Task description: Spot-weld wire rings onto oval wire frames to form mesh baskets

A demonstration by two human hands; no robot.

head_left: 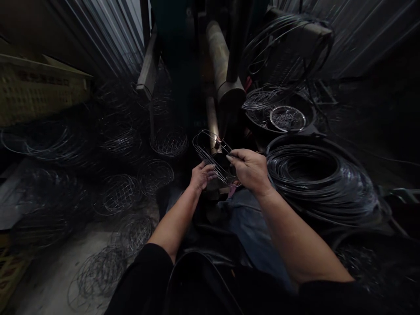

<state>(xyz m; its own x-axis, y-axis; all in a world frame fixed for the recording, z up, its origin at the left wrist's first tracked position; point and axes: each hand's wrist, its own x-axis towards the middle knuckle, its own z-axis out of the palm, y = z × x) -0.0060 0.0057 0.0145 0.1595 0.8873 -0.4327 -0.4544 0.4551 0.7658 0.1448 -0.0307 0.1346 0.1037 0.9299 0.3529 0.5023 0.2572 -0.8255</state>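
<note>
A wire basket [210, 158] of thin metal rods is held tilted on its side in front of a machine's lower metal arm [213, 120]. My left hand [201, 176] grips its near left side, the fingers against the wires. At the basket's right edge, my right hand [249, 168] is closed in a pinch, thumb and forefinger on the wire next to the tip of the arm. Whether a small separate piece is also between those fingertips I cannot make out. Above the hands juts the machine's thick metal cylinder [226, 70].
Several wire baskets [121, 192] lie on the floor to the left. On the right, a large wire coil [321, 175] fills a tub. Behind it, a round bowl [288, 119] holds small metal pieces. A yellow crate [42, 87] stands at upper left.
</note>
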